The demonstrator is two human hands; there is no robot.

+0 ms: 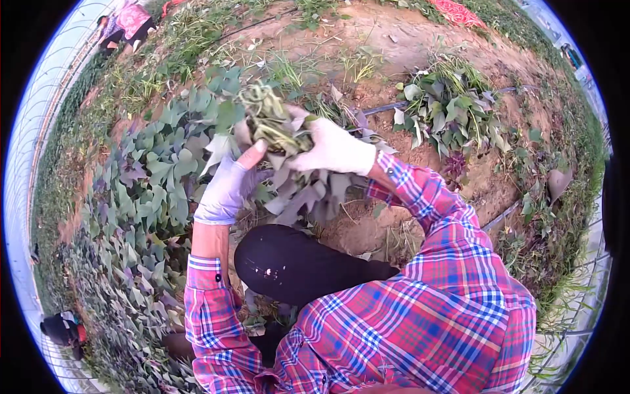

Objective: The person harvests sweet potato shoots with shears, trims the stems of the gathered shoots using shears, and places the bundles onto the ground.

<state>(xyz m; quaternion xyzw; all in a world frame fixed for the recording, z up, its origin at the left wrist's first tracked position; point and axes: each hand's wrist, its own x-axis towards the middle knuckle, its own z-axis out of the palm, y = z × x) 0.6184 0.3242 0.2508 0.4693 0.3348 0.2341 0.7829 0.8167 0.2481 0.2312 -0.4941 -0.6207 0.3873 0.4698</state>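
1. Bundle of cut vines (279,128), one: held up off the ground between both hands, above the middle of the plot. Stems pale yellow-green, slender, bunched and looped over one another at the upper end; broad, pointed leaves, grey-green to dull purple, hang below. Finer leaf detail blurred.
2. Left grip (228,188): closed on the bundle from its near left side. Glove pale lavender, thumb bare and pressed along the stems; other fingers partly hidden by the bundle.
3. Right grip (338,148): closed around the bundle from the right. Glove white, fingers spread over the stems, thumb below.
4. Leafy vines (167,161), standing: dense growth toward the left edge of the plot, green to purplish, lobed leaves.
5. Heap of vines (453,102): on bare soil (387,29), right of the hands and well apart from them; leaves mixed green and purple.
6. Dark hose (388,107): on the soil, running between the hands and the heap.
7. Red mesh (459,12): at the plot's far edge.
8. Person (129,23): far left corner of the plot, patterned pink garment.
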